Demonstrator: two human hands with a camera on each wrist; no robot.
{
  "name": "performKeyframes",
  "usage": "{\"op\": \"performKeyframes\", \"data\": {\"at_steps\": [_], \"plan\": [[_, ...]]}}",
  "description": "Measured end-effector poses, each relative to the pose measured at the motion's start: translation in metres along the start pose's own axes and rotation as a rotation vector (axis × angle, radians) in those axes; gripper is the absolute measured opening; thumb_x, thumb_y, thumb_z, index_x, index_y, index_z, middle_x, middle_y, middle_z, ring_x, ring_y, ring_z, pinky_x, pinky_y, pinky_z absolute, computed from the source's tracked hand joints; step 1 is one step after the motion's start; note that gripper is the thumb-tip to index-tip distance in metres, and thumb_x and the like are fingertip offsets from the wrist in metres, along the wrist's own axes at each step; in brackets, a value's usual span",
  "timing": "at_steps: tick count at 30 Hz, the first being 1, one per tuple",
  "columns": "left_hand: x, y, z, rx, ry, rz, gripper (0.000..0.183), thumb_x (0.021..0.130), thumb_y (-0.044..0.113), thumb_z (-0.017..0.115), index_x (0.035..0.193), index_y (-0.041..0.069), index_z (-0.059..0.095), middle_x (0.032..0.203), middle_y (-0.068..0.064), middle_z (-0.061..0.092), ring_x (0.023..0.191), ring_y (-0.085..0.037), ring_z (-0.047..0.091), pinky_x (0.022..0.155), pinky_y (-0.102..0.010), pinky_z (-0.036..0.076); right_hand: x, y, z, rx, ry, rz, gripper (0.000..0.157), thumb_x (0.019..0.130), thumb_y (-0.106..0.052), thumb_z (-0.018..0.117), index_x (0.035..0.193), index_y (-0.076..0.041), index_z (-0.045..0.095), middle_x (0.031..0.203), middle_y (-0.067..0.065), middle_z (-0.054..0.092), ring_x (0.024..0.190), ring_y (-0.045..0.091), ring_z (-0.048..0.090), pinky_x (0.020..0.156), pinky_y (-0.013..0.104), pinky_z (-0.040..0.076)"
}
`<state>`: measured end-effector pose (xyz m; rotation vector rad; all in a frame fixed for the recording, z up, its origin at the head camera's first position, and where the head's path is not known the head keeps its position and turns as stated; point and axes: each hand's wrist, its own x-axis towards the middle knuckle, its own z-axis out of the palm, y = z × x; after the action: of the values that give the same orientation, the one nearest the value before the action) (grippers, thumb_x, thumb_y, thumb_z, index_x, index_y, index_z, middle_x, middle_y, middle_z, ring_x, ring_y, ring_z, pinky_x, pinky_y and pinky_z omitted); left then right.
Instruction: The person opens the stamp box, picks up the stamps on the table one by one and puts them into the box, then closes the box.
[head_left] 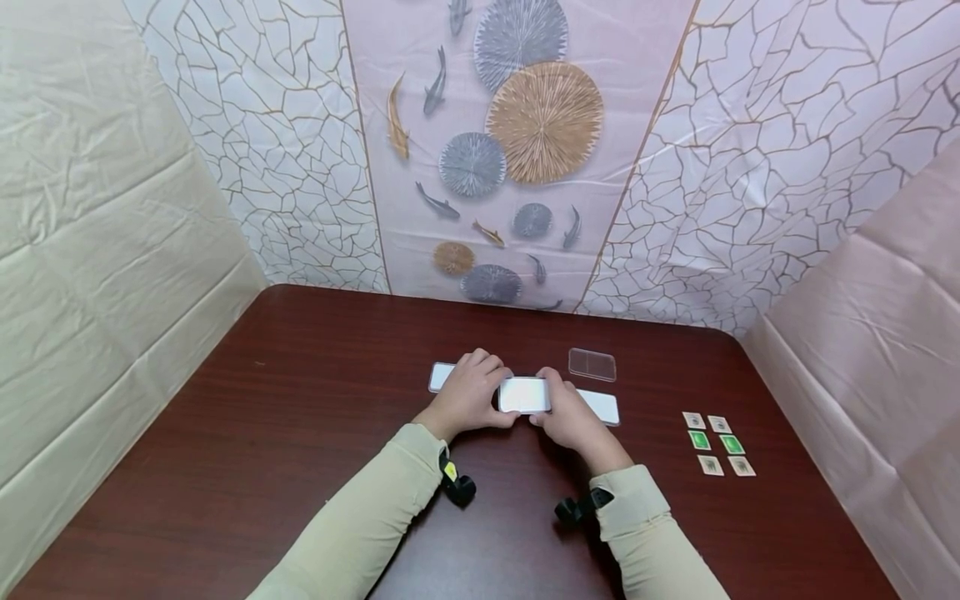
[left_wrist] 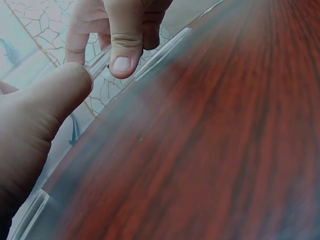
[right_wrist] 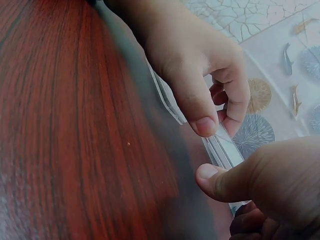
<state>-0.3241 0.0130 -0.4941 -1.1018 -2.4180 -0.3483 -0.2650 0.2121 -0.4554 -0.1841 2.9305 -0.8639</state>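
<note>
A flat rectangular clear plastic case (head_left: 524,395), bright white across its face, is held between both hands over the table. My left hand (head_left: 469,392) pinches its left end, thumb at the near edge and fingers at the far edge. At the other end my right hand (head_left: 567,411) grips it the same way. In the left wrist view the case (left_wrist: 100,61) appears edge-on between the left thumb and the right hand (left_wrist: 125,37). From the right wrist, the case edge (right_wrist: 224,152) shows layered clear plastic between the two thumbs.
A white-faced case (head_left: 440,377) lies partly behind the left hand, another (head_left: 601,407) beside the right hand. A see-through rectangular case (head_left: 592,365) lies farther back. Several small square cards (head_left: 700,440), some green, lie in two columns on the right of the dark wooden table (head_left: 300,450).
</note>
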Motion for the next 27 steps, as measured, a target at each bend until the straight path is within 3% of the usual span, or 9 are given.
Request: {"op": "performKeyframes", "data": {"at_steps": [12, 20, 27], "plan": [[-0.0007, 0.0006, 0.0005, -0.003, 0.009, 0.008, 0.059, 0.077, 0.061, 0.074, 0.112, 0.013, 0.072, 0.108, 0.001, 0.064, 0.099, -0.018, 0.049, 0.09, -0.036, 0.045, -0.0008, -0.0018, 0.0011, -0.022, -0.012, 0.021, 0.071, 0.09, -0.01, 0.076, 0.147, -0.004, 0.033, 0.124, 0.025, 0.055, 0.115, 0.035, 0.057, 0.096, 0.049, 0.047], [0.0001, -0.0009, 0.0012, -0.023, 0.033, 0.01, 0.057, 0.077, 0.058, 0.075, 0.111, 0.012, 0.071, 0.108, 0.0, 0.064, 0.098, -0.018, 0.049, 0.088, -0.035, 0.045, 0.0015, -0.0012, 0.0034, -0.021, 0.016, -0.008, 0.07, 0.089, -0.008, 0.077, 0.146, -0.001, 0.037, 0.123, 0.027, 0.056, 0.111, 0.035, 0.058, 0.096, 0.048, 0.047], [0.0001, 0.0, 0.003, -0.025, 0.028, 0.0, 0.059, 0.078, 0.059, 0.074, 0.114, 0.013, 0.07, 0.11, 0.0, 0.063, 0.1, -0.019, 0.05, 0.09, -0.036, 0.045, 0.0009, 0.0027, 0.0025, 0.009, 0.019, 0.017, 0.07, 0.089, -0.01, 0.078, 0.146, -0.005, 0.038, 0.127, 0.026, 0.054, 0.115, 0.035, 0.056, 0.097, 0.049, 0.047]]}}
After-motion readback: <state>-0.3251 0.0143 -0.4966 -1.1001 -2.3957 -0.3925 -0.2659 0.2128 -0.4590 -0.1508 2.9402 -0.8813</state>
